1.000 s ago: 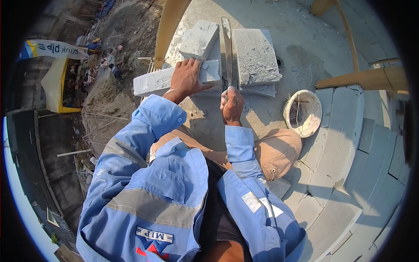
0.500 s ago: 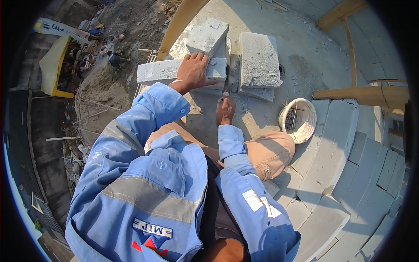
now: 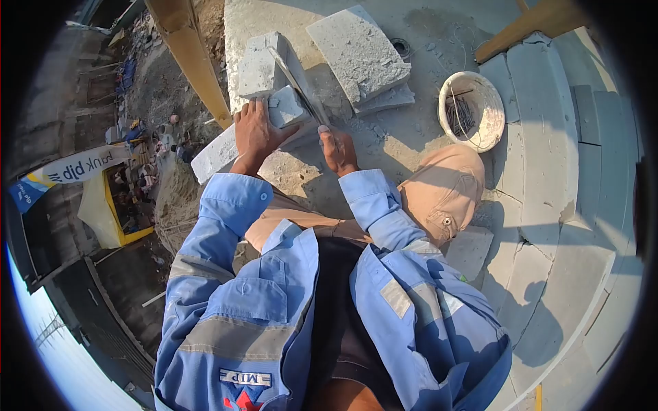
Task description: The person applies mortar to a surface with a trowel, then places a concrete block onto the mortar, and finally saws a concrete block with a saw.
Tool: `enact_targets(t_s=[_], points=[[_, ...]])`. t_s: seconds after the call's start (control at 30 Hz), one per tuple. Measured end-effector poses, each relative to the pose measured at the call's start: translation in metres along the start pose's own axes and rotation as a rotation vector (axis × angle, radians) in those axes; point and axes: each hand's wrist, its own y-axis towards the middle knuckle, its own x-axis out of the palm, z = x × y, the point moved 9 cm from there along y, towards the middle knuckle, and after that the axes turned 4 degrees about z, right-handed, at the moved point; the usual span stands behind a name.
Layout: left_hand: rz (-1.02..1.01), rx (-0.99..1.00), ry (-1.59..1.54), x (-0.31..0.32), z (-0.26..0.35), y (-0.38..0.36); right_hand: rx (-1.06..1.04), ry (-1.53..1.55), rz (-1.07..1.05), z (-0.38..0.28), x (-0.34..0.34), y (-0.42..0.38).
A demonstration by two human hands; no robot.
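My left hand (image 3: 258, 131) presses down on a long light-grey lightweight block (image 3: 216, 155), its fingers over the far edge and its thumb towards the right end. A small broken piece (image 3: 288, 106) lies on or at that right end. My right hand (image 3: 338, 150) is closed round the near end of a long flat-bladed metal tool (image 3: 299, 81). Its blade stands against or just beside the block's right end and points away from me. The handle is hidden in my fist. Another block (image 3: 260, 64) sits just beyond my left hand.
Rough blocks (image 3: 359, 56) are stacked on the dusty floor ahead. A white bucket (image 3: 499, 106) holding thin metal pieces stands at the right, beside a grey block wall (image 3: 541, 130). A wooden post (image 3: 186, 58) rises at the left, near a drop to the ground below.
The view has turned and shifted, so the blocks appear tilted. The tool's blade shows more edge-on and slanted. Both hands keep their holds.
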Motion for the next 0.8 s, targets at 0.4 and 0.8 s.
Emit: enact_targets(t_s=[0.4, 0.8], points=[[0.069, 0.048, 0.051, 0.001, 0.006, 0.015, 0.182, -0.006, -0.054, 0.008, -0.001, 0.002], [0.07, 0.054, 0.008, 0.002, 0.003, 0.009, 0.129, -0.012, -0.036, 0.01, -0.001, 0.001]])
